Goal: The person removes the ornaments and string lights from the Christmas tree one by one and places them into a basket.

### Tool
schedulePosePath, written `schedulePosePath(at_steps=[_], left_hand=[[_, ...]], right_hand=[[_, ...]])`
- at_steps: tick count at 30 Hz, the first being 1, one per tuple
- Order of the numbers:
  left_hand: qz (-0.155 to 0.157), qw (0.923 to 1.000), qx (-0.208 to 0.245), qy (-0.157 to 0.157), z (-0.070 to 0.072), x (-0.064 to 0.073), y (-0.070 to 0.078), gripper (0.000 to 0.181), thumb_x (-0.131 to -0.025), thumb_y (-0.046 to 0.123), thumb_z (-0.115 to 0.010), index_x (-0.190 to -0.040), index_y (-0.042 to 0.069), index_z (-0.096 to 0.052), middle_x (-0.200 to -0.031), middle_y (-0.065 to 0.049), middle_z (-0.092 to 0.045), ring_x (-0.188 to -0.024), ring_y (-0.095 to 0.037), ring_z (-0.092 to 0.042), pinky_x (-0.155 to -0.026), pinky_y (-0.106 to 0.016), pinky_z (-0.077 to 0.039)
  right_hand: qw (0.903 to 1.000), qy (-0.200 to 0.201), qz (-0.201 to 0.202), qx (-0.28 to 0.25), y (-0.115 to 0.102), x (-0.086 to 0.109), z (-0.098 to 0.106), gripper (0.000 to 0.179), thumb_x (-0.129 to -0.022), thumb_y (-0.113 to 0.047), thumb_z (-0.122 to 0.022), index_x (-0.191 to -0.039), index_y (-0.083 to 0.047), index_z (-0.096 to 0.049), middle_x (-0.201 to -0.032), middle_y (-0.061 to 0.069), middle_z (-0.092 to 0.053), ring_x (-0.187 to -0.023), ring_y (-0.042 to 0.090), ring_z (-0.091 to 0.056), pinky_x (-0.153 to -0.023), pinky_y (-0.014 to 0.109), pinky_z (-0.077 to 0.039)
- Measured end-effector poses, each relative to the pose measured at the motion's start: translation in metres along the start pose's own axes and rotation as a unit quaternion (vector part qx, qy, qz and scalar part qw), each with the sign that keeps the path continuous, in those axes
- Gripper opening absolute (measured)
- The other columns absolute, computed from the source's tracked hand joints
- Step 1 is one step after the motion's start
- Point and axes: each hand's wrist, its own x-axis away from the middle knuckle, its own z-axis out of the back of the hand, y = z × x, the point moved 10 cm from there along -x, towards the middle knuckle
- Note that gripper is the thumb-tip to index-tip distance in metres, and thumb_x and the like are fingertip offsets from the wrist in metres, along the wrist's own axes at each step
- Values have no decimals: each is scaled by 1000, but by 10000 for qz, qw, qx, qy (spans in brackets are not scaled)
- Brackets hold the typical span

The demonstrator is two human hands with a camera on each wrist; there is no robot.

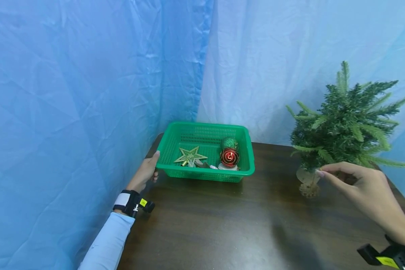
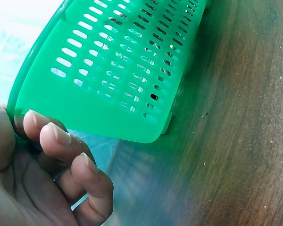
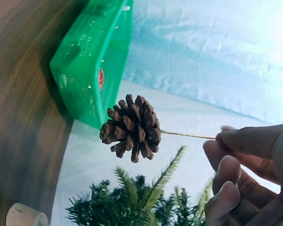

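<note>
Between thumb and forefinger, my right hand [image 1: 368,187] pinches the thin gold string [image 3: 188,135] of a brown pine cone ornament [image 3: 132,128]. The pine cone hangs below the fingertips, in front of the small green Christmas tree [image 1: 347,123] in the head view. My left hand [image 1: 145,170] grips the left rim of a green plastic basket [image 1: 209,174], its other fingers curled beside the wall in the left wrist view. Inside the basket lie a gold star [image 1: 191,155], a red bauble [image 1: 229,157], a glittery green bauble [image 1: 229,143] and several smaller pieces partly hidden by the front wall.
The dark wooden table [image 1: 202,217] carries the basket at its back left and the tree at the right. Blue cloth [image 1: 87,93] hangs along the left side, and paler cloth [image 1: 256,67] behind. A pale wooden stump [image 3: 26,216] shows at the tree's foot.
</note>
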Motion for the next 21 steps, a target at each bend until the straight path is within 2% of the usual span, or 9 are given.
schedulePosePath(at_steps=[11,21], left_hand=[[80,10000,-11,1,0,1,-2,67,-105,67,-33,-98,4,-57,-62,-1,-46,-54,-14,-48,-56,-30,-48],[-12,10000,-19,-49,0,1,3,66,-106,65,-34,-98,4,-57,-61,0,-46,-52,-13,-47,-56,-30,-47]], right_hand=[[9999,52,44,-141,-3,-3,-5,11,-98,-25,-74,-107,-19,-76,-67,-7,-59,-51,12,-40,-48,28,-28],[9996,61,72,-270,-6,-10,-8,9,-99,-27,-73,-106,-23,-76,-74,-8,-64,-52,12,-43,-49,30,-29]])
